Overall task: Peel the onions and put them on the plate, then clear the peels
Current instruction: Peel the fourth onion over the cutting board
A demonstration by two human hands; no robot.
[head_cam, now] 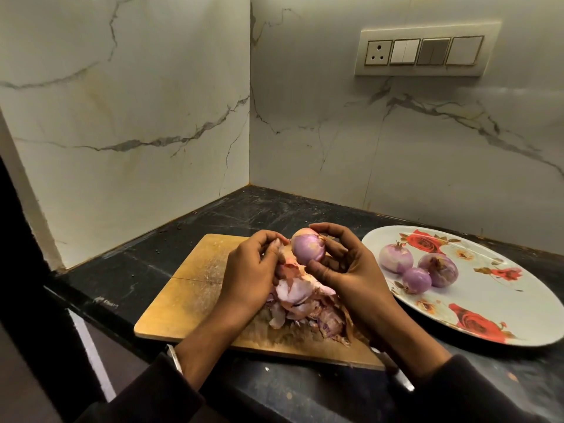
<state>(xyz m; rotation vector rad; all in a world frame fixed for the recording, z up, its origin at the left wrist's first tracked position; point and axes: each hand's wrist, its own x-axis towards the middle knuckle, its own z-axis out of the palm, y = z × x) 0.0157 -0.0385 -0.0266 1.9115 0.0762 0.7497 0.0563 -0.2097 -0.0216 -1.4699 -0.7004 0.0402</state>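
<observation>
**Fourth onion half-stripped over the cutting board**

Head view: the wooden cutting board [195, 288] lies on the dark counter [128, 270] and serves as the landmark here. Above its right part, the right hand [351, 270] holds a purple onion [308, 250] off the board, thumb under it and fingers [328, 232] curled over its top; a patch of pale skin clings to the onion's upper end. The left hand [248, 270], also above the board and just left of the onion, pinches a strip of peel [282, 254] that hangs from the onion down toward the heap. That pile of peels [305, 306], pink and papery, sits on the board's right half, under and between the two wrists. To the right of the board, close beside it, an oval flower-printed plate [518, 300] rests on the counter with three peeled onions [419, 270] grouped on its left part, touching or nearly touching one another. Behind the board, the marble walls [137, 117] meet in a corner, and a switch panel [424, 51] is mounted on the right-hand wall, above the plate.
</observation>
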